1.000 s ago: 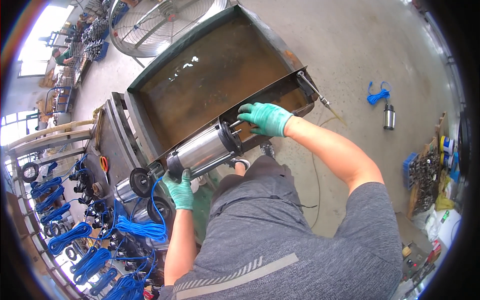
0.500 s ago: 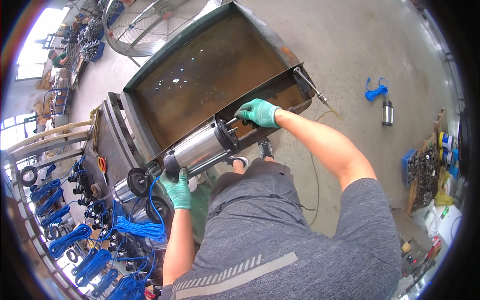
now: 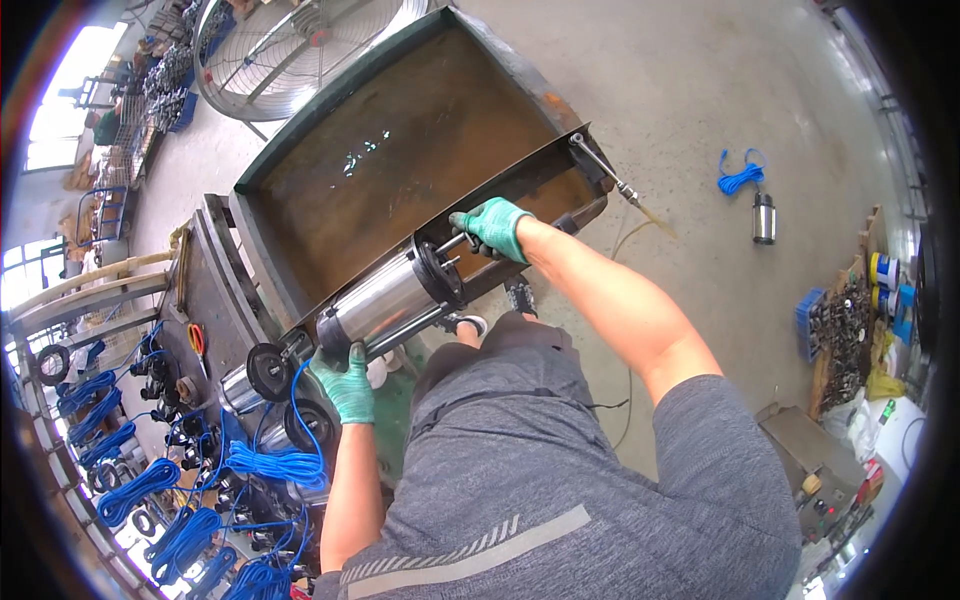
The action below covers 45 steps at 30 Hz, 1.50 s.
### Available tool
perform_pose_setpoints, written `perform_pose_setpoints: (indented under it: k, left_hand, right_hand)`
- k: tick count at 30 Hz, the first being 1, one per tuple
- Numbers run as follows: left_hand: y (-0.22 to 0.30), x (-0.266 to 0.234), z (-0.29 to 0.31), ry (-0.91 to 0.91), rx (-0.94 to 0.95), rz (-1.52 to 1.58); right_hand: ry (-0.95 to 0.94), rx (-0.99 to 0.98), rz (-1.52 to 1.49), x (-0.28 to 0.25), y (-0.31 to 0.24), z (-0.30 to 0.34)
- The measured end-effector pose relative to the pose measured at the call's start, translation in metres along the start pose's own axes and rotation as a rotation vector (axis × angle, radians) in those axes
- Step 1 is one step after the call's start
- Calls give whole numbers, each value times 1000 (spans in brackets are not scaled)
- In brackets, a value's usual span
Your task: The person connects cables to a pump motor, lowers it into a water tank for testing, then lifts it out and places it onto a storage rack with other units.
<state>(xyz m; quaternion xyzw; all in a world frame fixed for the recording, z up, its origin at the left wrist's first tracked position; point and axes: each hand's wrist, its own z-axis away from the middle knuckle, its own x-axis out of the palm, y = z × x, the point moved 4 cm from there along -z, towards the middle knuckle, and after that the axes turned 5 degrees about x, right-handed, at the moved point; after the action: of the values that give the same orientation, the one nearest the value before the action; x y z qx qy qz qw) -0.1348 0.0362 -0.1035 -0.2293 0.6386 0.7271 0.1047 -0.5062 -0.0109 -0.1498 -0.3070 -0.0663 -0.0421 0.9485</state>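
A steel cylindrical pump (image 3: 378,300) with black end caps lies slanted along the narrow ledge at the near side of a water tank (image 3: 245,215). My left hand (image 3: 345,385), in a green glove, grips its lower left end, with the thumb up against the cap. At the other end, my right hand (image 3: 493,228), in a green glove with dark fingertips, closes around a short metal rod (image 3: 452,243) that sticks out of the black cap. Part of the rod is hidden by the fingers.
Several blue cable coils (image 3: 278,462) and pump parts crowd the left bench, with orange-handled scissors (image 3: 197,340). A wrench-like tool (image 3: 605,170) rests at the tank's right corner. Another pump (image 3: 764,220) stands on the right floor. A large fan (image 3: 310,50) stands behind the tank.
The whole view has shifted slightly to the left. Both hands keep their places on the pump; the right fingers have shifted a little around the rod.
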Motion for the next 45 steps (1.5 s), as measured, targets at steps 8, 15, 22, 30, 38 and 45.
perform_pose_setpoints:
  k: [8, 15, 22, 30, 38, 45]
  left_hand:
    - [-5, -4, -1, 6, 44, -99]
    - [-13, -9, -9, -8, -5, -69]
    - [6, -7, -6, -21, 41, -174]
    - [-7, -11, -12, -62, 29, -168]
    - [5, -8, -10, -73, -21, -108]
    - [-1, -12, -13, -84, 21, -108]
  right_hand:
    - [154, -145, 375, -5, -17, 24]
    - [1250, -711, 525, -157, 40, 84]
    - [806, -78, 478, -173, 3, 75]
    - [823, -192, 685, -146, -28, 45]
    - [375, -319, 98, -71, 23, 30]
    - [141, -125, -243, -22, 13, 10]
